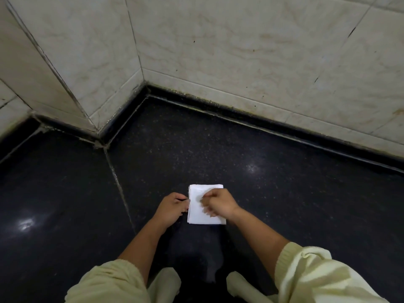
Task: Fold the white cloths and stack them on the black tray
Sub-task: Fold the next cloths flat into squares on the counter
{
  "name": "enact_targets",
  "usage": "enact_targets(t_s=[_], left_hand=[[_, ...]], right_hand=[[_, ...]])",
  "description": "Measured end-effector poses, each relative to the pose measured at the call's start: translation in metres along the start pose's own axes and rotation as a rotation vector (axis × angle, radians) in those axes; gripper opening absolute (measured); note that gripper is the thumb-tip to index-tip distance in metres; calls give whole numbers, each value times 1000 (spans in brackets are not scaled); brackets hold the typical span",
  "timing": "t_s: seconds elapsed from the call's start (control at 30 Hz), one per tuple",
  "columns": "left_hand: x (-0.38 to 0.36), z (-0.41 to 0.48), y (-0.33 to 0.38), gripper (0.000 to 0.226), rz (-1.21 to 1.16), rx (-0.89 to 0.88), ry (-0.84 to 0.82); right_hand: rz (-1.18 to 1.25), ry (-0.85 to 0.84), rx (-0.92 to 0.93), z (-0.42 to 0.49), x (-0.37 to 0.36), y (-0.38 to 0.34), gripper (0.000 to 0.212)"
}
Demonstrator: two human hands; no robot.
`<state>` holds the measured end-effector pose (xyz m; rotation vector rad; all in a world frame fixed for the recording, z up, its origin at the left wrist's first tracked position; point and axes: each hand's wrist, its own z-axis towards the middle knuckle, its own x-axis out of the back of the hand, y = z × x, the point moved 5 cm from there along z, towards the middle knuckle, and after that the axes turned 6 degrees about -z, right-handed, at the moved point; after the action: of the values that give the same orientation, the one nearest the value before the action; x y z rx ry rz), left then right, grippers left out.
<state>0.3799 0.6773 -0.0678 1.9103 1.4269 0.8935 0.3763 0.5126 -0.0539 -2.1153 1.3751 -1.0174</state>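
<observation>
A small white cloth (200, 215), folded into a rectangle, lies flat on the black speckled counter (262, 193) right in front of me. My left hand (172, 206) pinches the cloth's left edge between curled fingers. My right hand (218, 204) lies over the cloth's right half with its fingers curled onto the fabric, hiding part of it. No black tray is in view.
Beige marble-tiled walls (218, 51) meet in a corner behind the counter. A grouted seam (118, 182) runs down the counter to the left of my hands. My pale yellow sleeves (317, 276) fill the bottom of the view.
</observation>
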Motion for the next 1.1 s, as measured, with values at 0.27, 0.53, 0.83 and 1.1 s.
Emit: enact_targets(t_s=[0.27,0.53,0.83,1.1], left_hand=[[-2,-2,13,17,179,4,105],[-21,-12,10,14,24,98,81],[-23,-21,10,19,-313,345,-97],[-52,-24,34,31,-361,311,-271]], right_hand=[[34,233,-128,1,63,36,7],[234,130,-143,-15,32,46,17],[586,-4,-243,-29,27,44,36],[732,27,-188,-53,53,53,35]])
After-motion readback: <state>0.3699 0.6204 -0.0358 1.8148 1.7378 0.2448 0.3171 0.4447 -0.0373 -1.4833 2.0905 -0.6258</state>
